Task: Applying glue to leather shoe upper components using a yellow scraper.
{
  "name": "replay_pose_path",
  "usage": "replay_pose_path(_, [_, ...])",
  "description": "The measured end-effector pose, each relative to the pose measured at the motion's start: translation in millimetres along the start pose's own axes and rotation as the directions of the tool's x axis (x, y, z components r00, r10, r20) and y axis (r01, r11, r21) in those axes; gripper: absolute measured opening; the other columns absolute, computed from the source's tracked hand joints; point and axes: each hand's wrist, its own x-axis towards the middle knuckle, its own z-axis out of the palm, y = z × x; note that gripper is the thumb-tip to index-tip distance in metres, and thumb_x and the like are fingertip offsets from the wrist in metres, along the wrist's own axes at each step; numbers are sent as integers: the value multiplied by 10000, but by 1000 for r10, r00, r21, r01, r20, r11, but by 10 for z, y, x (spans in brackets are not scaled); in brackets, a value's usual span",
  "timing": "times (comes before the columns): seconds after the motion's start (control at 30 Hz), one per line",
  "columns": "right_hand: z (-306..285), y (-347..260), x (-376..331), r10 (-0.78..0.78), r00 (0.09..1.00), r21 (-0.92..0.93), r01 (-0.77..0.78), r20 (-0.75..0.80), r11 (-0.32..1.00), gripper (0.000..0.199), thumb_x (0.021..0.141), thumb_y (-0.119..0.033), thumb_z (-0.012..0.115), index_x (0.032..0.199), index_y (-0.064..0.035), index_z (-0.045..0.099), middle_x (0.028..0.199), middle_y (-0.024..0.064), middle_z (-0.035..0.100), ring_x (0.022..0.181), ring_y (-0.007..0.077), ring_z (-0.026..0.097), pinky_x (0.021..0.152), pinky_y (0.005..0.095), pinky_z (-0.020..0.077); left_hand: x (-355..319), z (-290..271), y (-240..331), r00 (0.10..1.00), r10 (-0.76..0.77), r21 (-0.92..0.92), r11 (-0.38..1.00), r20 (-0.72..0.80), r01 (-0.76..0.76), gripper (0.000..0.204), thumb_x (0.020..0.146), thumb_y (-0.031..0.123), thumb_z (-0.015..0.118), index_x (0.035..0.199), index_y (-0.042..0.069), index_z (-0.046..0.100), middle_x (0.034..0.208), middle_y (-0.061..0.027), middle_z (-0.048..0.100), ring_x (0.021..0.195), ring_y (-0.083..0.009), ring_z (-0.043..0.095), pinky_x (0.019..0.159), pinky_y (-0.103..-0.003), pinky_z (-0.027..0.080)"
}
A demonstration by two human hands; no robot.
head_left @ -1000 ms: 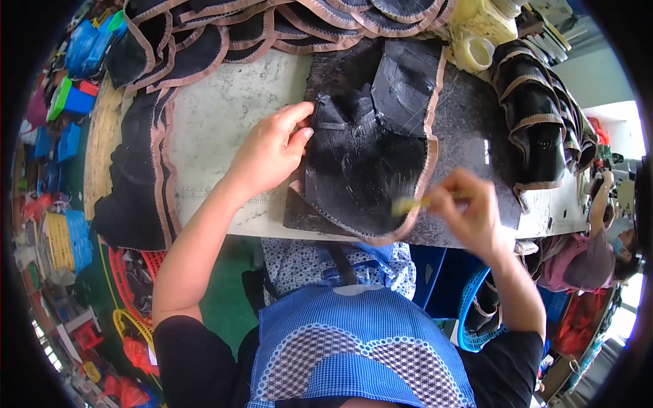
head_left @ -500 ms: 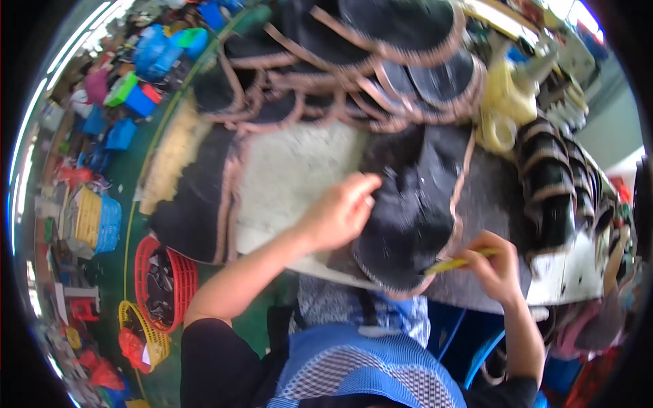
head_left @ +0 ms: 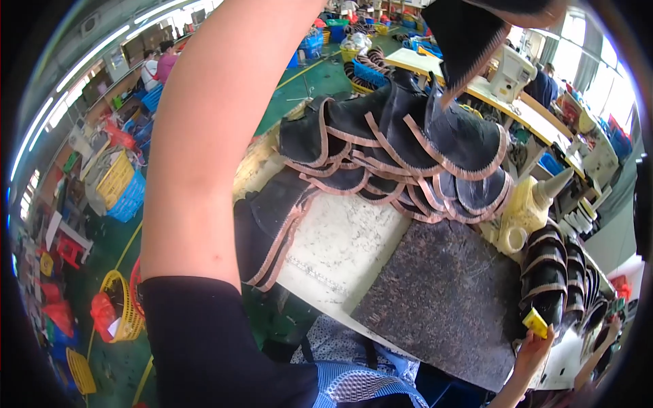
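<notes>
My left forearm (head_left: 197, 156) rises across the left side and leaves at the top edge, so its hand is out of sight. At the top right a black leather-like piece (head_left: 469, 37) with pinkish-brown edging hangs above the table; what holds it is hidden. At the lower right, my right hand (head_left: 534, 350) is closed on a yellow tool (head_left: 535, 322), its exact kind unclear. The tool is beside a row of curved black pieces (head_left: 544, 265). A dark speckled mat (head_left: 442, 292) lies bare in front of me. Beyond it is a heap of similar edged pieces (head_left: 469, 146).
The white tabletop (head_left: 333, 251) shows left of the mat, with more black pieces (head_left: 262, 217) over its left edge. A cream plastic bottle with a spout (head_left: 527, 211) stands at the right. Baskets (head_left: 126, 316) sit on the green floor; a sewing machine (head_left: 510, 73) is farther back.
The black piece on the mat has gone from there. My left arm has swung up and forward. My right hand has moved right with the yellow tool, and the view has tilted up.
</notes>
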Motion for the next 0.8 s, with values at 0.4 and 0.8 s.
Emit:
replay_pose_path(0.4, [660,94,-170,81,996,-233,-72,29,970,288,1010,-356,618,1052,-71,615,936,59,644,684,111,625,575,163,505,-1750,-2428,-2291,762,-474,314,714,-442,626,141,851,11,620,962,-50,682,881,-154,682,732,-324,706,679,-479,619])
replay_pose_path(0.8, [760,140,288,-6,995,-387,43,96,921,443,1062,-307,532,1443,-82,521,1355,82,620,1212,170,585,907,280,530,-4415,-2922,-1673,524,-829,825,151,-195,545,900,818,463,810,1459,-47,437,1451,-223,520,1361,-308,485,1151,-396,367])
